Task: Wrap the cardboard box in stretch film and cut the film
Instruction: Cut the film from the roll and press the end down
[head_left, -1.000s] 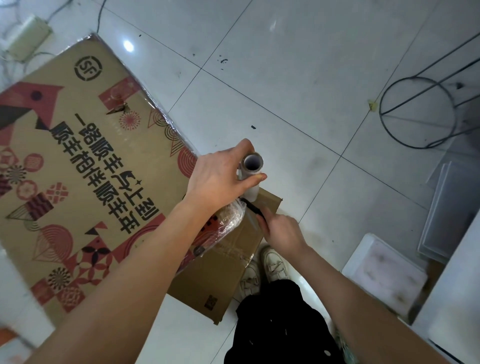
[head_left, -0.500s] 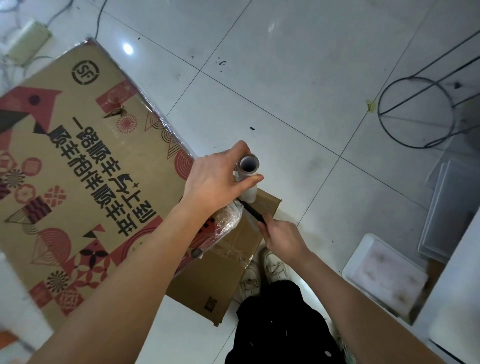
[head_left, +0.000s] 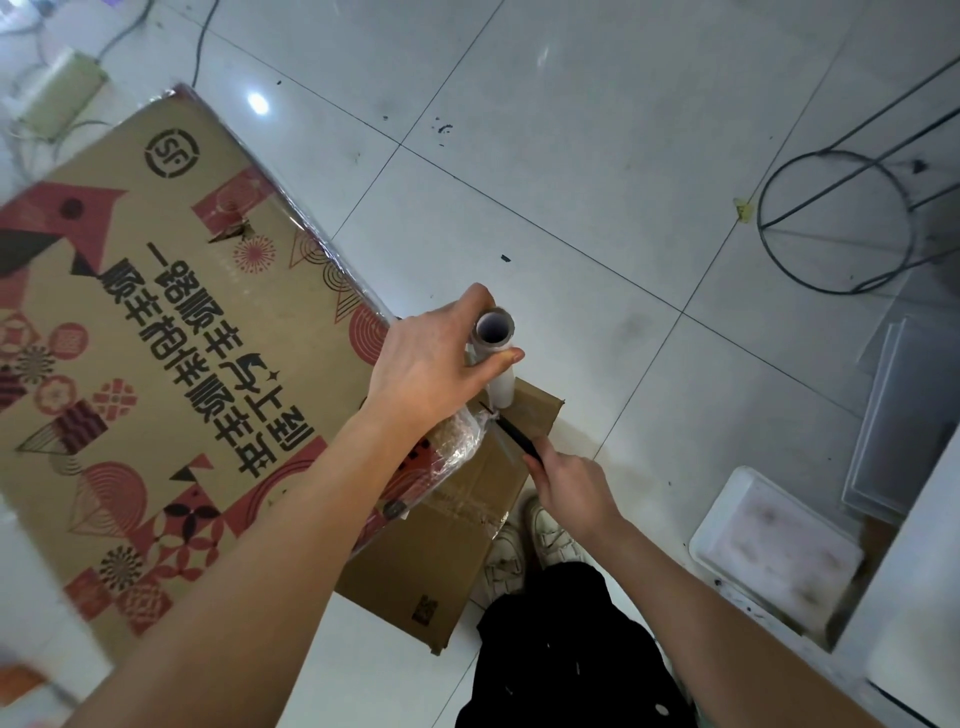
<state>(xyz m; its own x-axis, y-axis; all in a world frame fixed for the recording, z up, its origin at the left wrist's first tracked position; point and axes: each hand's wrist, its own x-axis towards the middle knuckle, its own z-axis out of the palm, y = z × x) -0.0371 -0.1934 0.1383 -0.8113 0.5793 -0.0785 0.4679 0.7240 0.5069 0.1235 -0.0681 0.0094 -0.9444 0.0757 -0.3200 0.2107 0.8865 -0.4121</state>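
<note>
"SF" logo on cardboard box (head_left: 171, 332)

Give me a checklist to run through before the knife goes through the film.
1. Left hand grips the film roll upright: ok.
2. Right hand holds the knife: ok.
3. Knife tip at the bunched film below the roll: ok.
4. Film pulled taut: cannot tell.
5. Left fingers away from the blade: ok.
6. Printed box wrapped on every side: cannot tell.
</note>
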